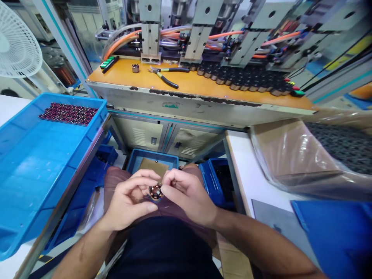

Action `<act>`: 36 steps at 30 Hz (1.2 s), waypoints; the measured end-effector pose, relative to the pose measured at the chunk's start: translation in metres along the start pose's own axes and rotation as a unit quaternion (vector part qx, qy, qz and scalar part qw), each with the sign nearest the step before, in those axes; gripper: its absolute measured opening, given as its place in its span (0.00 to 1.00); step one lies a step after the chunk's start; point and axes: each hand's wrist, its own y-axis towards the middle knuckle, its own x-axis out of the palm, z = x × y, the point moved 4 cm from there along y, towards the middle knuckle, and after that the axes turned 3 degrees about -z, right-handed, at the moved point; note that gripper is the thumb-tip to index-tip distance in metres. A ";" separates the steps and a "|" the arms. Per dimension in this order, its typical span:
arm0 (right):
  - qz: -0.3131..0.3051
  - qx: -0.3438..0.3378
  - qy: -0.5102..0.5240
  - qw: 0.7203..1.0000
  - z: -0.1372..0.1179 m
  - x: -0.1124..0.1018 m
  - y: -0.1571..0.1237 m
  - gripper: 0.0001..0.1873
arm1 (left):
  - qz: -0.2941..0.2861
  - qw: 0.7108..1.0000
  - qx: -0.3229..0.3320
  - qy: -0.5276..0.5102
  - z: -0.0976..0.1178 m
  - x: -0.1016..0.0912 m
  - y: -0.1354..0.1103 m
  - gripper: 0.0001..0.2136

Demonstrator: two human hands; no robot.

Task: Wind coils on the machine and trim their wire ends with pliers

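Above my lap, a small round motor stator with copper windings is held between both hands. My left hand curves around its left side, fingers behind and thumb in front. From the other side, my right hand pinches at the stator's upper right edge with thumb and forefinger. A thin wire end seems to rise near those fingertips, but it is too small to make out well. Farther off on the orange bench lie cutting pliers with black and yellow handles, beside a single stator.
A blue tray at left holds rows of wound stators. Many black-topped stators line the bench below the machine. At right stands a plastic-lined box of dark parts. A blue bin sits on the floor ahead.
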 end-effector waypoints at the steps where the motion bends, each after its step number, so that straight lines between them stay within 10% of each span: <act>1: 0.000 0.005 -0.009 1.000 0.000 0.000 0.000 0.13 | 0.001 1.000 -0.007 -0.002 -0.001 0.000 0.000 0.16; 19: -0.084 0.078 -0.057 0.992 -0.010 -0.031 0.003 0.14 | -0.048 0.982 -0.144 -0.115 -0.013 0.002 -0.002 0.11; 28: -0.249 -0.091 -0.182 0.947 -0.043 -0.010 0.030 0.02 | -0.096 0.950 -0.247 -0.167 -0.023 0.013 -0.006 0.12; 36: -0.108 -0.023 -0.181 0.977 -0.035 -0.016 0.024 0.09 | -0.041 0.976 -0.163 -0.137 -0.014 0.005 -0.008 0.14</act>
